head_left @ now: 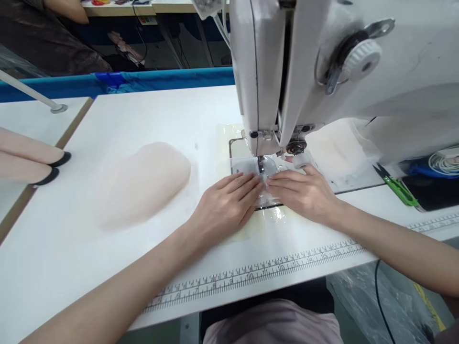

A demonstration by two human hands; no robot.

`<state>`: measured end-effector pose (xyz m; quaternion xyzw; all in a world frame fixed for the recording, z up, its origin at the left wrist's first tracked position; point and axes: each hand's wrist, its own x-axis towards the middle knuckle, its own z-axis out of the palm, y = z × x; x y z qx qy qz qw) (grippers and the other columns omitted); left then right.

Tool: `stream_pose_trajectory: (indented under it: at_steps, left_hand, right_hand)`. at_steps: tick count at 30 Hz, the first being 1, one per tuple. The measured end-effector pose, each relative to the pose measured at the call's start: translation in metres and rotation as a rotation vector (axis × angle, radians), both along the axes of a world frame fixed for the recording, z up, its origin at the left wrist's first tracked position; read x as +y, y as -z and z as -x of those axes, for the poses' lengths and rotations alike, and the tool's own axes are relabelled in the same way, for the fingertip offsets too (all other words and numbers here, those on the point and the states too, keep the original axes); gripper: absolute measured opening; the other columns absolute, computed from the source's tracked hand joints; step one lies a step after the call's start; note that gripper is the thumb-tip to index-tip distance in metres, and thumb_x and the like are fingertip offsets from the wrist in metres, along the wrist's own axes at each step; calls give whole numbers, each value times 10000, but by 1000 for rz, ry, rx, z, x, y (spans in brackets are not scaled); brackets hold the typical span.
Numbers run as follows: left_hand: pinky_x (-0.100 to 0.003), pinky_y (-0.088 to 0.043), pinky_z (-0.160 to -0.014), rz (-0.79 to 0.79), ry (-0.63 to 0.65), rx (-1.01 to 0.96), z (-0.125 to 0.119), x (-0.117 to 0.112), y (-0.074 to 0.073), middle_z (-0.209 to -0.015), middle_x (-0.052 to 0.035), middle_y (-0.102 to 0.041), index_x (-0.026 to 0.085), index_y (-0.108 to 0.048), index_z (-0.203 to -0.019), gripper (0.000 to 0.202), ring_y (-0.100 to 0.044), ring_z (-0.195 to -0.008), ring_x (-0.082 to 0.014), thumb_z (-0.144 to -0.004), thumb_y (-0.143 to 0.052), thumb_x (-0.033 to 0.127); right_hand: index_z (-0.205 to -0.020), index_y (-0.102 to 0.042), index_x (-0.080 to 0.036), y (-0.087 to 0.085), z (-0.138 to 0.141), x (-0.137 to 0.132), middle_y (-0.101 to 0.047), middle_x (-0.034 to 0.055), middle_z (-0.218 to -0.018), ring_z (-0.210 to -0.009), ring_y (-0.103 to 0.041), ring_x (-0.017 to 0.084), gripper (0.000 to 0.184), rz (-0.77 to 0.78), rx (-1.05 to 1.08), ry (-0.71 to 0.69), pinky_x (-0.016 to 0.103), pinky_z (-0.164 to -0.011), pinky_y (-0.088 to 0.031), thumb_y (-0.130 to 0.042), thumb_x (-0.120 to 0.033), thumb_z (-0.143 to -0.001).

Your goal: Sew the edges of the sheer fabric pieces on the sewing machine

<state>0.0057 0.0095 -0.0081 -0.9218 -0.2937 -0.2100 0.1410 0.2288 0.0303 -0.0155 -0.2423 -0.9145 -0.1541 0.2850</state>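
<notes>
A white sewing machine (pixel 322 71) stands over the white table (pixel 107 248). My left hand (pixel 225 205) lies flat with fingers stretched, pressing a small sheer piece of fabric (pixel 263 184) just left of the needle and presser foot (pixel 261 165). My right hand (pixel 303 191) lies flat on the same fabric from the right, fingertips meeting the left hand's near the needle plate (pixel 238 165). Most of the fabric is hidden under my fingers.
A pile of pale pink sheer fabric (pixel 143 184) lies to the left on the table. Green-handled snips (pixel 396 186) rest at the right beside white cord (pixel 444 162). A printed ruler (pixel 272 270) runs along the front edge. Two skin-toned rolls (pixel 28 162) lie far left.
</notes>
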Motion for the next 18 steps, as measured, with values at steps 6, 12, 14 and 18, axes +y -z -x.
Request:
stream_pose_trajectory:
  at_steps: [6,12,14,18]
  left_hand:
    - [-387,-578,-944,-2,23,2,2,-8,0,-1165,-135,-692,71,-659,-1155,284,-678,-1072,-240,-897,-563,138]
    - [-393,-566,-966,9,-15,4,1,-1,-2,-1169,-122,-692,91,-663,-1152,271,-676,-1075,-230,-926,-535,168]
    - [-408,-567,-962,6,-28,5,1,-1,-2,-1174,-122,-688,93,-657,-1165,280,-672,-1084,-239,-934,-527,186]
    - [-400,-583,-933,6,-18,9,-1,-8,-3,-1160,-132,-693,77,-671,-1139,278,-675,-1076,-252,-923,-555,209]
  right_hand:
    - [-993,-687,-180,1,0,-3,-750,-15,-1047,-1008,-665,127,172,0,-57,18,400,-1082,-396,-530,-122,-954]
    - [-1012,-687,-166,1,2,-1,-746,-5,-1060,-1011,-654,123,186,-11,-59,58,397,-1118,-362,-510,-138,-964]
    - [-991,-693,-186,1,2,-1,-749,-11,-1045,-996,-657,124,203,-22,-50,60,397,-1107,-373,-494,-149,-971]
    - [-990,-699,-184,0,2,-4,-749,-2,-1045,-990,-650,130,211,-4,-68,55,394,-1114,-367,-496,-134,-959]
